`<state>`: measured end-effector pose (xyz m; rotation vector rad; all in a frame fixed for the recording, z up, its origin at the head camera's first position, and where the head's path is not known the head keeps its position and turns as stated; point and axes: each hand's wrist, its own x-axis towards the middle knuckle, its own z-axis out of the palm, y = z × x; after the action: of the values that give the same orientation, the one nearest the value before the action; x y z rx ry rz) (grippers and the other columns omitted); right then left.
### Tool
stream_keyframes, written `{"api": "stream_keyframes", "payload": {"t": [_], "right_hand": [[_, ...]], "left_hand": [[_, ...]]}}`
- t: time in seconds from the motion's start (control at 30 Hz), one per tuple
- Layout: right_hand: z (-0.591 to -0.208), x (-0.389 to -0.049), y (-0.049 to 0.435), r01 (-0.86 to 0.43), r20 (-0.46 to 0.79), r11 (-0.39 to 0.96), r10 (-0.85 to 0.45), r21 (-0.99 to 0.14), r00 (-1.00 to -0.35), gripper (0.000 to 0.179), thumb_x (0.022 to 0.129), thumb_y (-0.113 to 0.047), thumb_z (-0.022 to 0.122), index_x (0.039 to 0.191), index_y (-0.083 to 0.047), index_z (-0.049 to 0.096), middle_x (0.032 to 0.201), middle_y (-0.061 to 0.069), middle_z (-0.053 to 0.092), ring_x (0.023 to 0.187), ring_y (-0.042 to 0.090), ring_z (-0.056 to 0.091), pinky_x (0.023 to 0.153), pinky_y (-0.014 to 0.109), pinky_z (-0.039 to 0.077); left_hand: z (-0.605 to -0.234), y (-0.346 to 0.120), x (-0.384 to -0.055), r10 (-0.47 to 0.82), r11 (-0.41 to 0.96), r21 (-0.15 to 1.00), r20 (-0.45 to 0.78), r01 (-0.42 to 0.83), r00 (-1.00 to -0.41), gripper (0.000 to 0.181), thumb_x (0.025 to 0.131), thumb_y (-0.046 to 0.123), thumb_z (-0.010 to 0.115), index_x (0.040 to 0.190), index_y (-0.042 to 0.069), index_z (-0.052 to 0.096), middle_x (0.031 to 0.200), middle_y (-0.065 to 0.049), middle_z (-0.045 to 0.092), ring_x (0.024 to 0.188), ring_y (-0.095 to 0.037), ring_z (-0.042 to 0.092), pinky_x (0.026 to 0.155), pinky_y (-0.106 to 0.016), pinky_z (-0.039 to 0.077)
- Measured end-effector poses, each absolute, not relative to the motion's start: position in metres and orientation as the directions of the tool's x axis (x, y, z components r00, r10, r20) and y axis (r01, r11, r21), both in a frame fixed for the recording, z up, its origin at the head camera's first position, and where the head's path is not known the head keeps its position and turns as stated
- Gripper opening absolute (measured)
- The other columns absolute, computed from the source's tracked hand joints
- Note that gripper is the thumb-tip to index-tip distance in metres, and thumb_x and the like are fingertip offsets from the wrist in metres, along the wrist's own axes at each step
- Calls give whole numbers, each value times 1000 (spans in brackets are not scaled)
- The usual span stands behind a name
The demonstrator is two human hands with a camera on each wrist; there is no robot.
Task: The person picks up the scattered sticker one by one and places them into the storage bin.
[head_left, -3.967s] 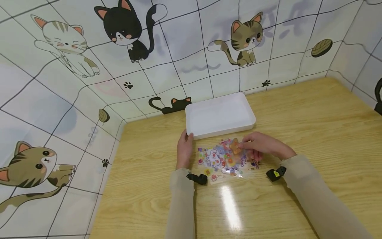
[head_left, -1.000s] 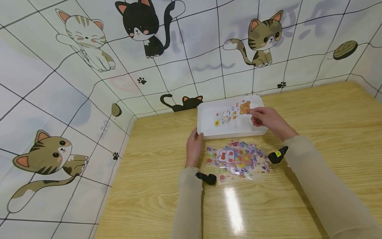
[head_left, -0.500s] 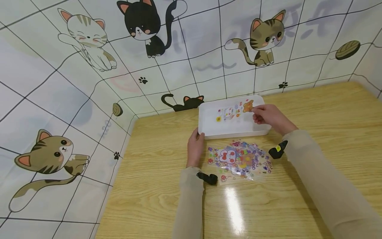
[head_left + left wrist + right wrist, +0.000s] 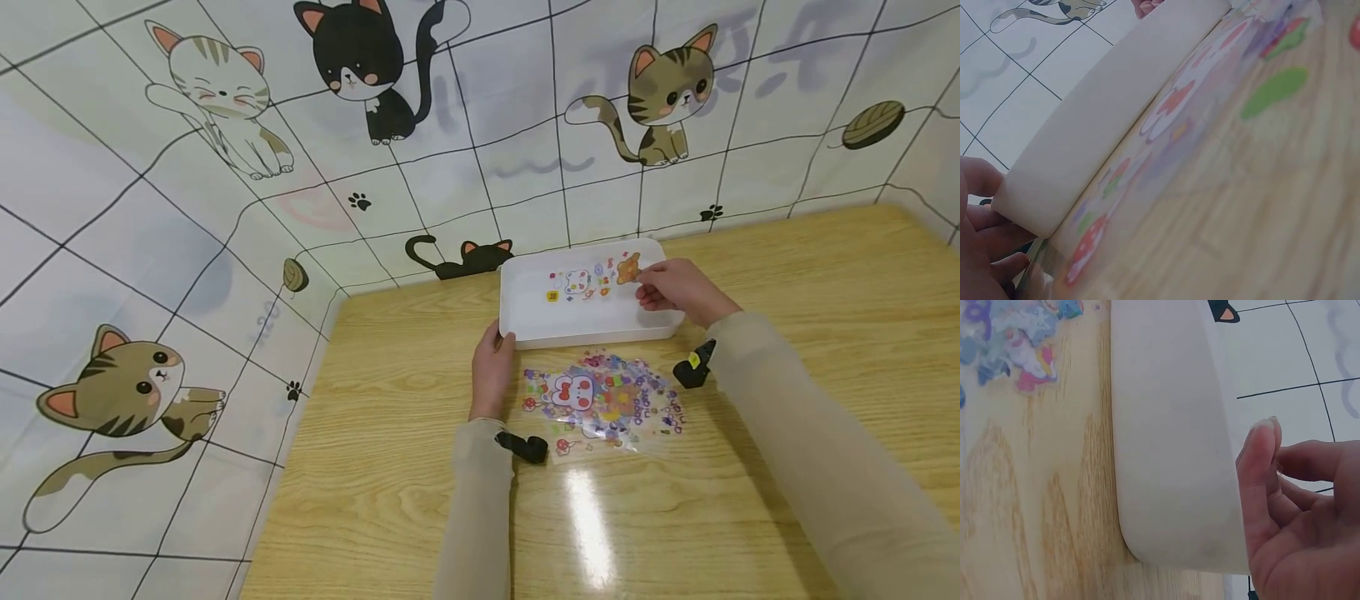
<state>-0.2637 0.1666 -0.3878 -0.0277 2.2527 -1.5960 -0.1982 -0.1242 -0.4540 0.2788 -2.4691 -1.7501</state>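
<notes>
The right hand [image 4: 678, 290] pinches the edge of a clear sticker sheet [image 4: 600, 282], printed with a brown bear, over the white tray [image 4: 528, 321]; whether the sheet touches the tray's floor I cannot tell. The left hand [image 4: 492, 375] grips the tray's near left corner. More sticker sheets [image 4: 600, 398] lie overlapping on the wooden table [image 4: 390, 433], just in front of the tray.
</notes>
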Motion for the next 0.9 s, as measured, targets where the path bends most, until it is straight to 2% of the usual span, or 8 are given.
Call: {"api": "stream_keyframes", "payload": {"t": [0.27, 0.57, 0.77, 0.9], "right_hand": [[-389, -267, 167, 221, -314, 358, -227, -907, -922, 43, 95, -18, 38, 125, 13, 39, 99, 19, 57, 79, 19, 61, 77, 34, 50], [-395, -276, 170, 248, -334, 353, -208, -902, -919, 45, 95, -17, 39, 128, 14, 35, 98, 19, 59, 73, 14, 63, 74, 32, 51], [-394, -278, 168, 257, -337, 359, -179, -897, -925, 43, 95, -15, 39, 126, 15, 37, 87, 13, 62, 69, 13, 63, 71, 31, 52], [-391, -278, 164, 269, -345, 369, -156, -890, -926, 41, 94, -13, 38, 124, 14, 39, 86, 13, 61, 67, 13, 63, 70, 30, 52]], "left_hand": [[-455, -124, -199, -194, 301, 950, -21, -80, -981, 45, 92, 34, 45, 134, 19, 43, 134, 3, 43, 123, -13, 36, 100, -36, 31], [-453, -123, -198, -204, 292, 949, -55, -114, -977, 47, 91, 33, 46, 135, 17, 41, 135, 3, 42, 122, -11, 37, 100, -33, 31], [-451, -122, -198, -204, 301, 947, -54, -115, -977, 47, 91, 31, 46, 136, 19, 39, 136, 2, 40, 124, -13, 34, 101, -36, 28], [-450, -123, -198, -198, 285, 953, -51, -107, -979, 48, 91, 31, 46, 137, 20, 38, 137, 2, 39, 125, -14, 33, 102, -36, 27]]}}
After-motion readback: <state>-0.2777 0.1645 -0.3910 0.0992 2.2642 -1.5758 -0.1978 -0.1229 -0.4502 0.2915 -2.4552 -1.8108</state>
